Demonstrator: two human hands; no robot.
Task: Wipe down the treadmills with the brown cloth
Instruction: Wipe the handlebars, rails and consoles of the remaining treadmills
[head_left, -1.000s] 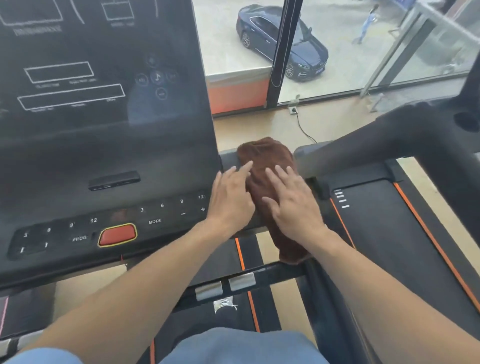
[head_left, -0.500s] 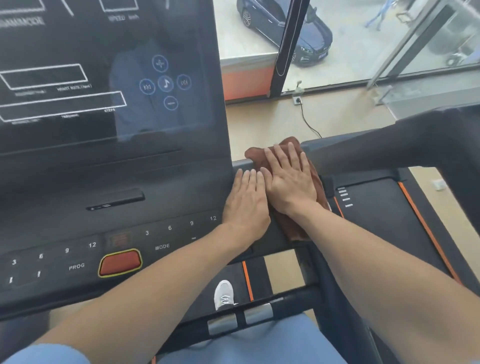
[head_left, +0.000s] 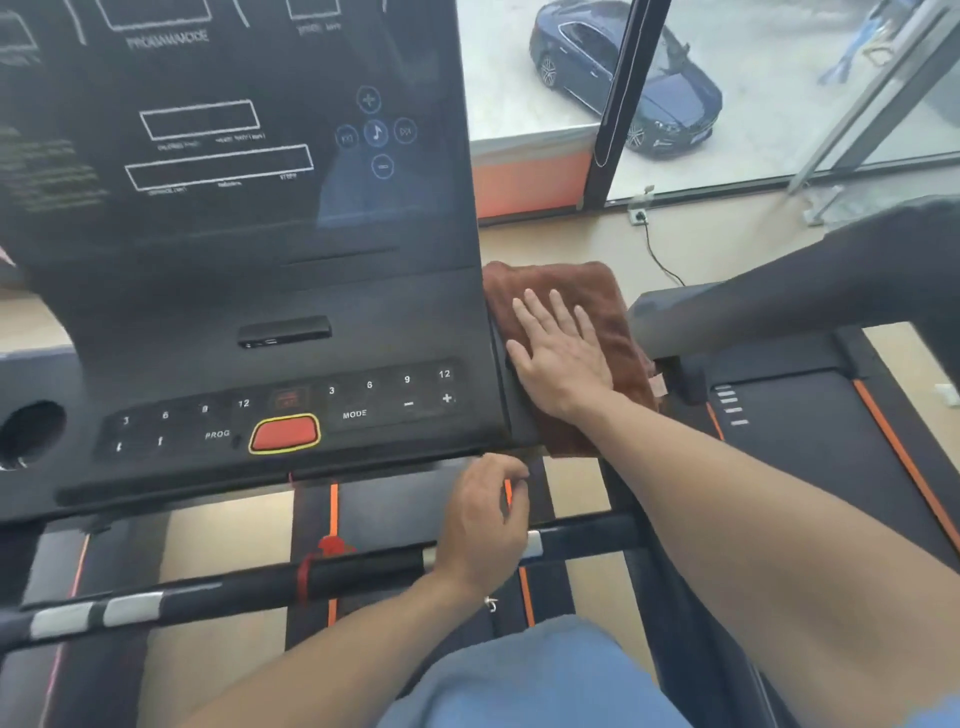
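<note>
Flat, straight-fingered right hand (head_left: 558, 353) presses the folded brown terry cloth (head_left: 566, 291) onto the black treadmill console (head_left: 291, 374) (keep even pressure); left hand (head_left: 485, 519) hangs loosely curled, empty.

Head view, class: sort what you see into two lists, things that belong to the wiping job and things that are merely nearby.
Part of the job:
brown cloth, spread at the console's right edge
right hand, flat on the cloth
treadmill console
left hand, loosely curled below the console, holding nothing

Merely nearby:
dark car outside the window
wall socket with its cable
neighbouring treadmill
</note>
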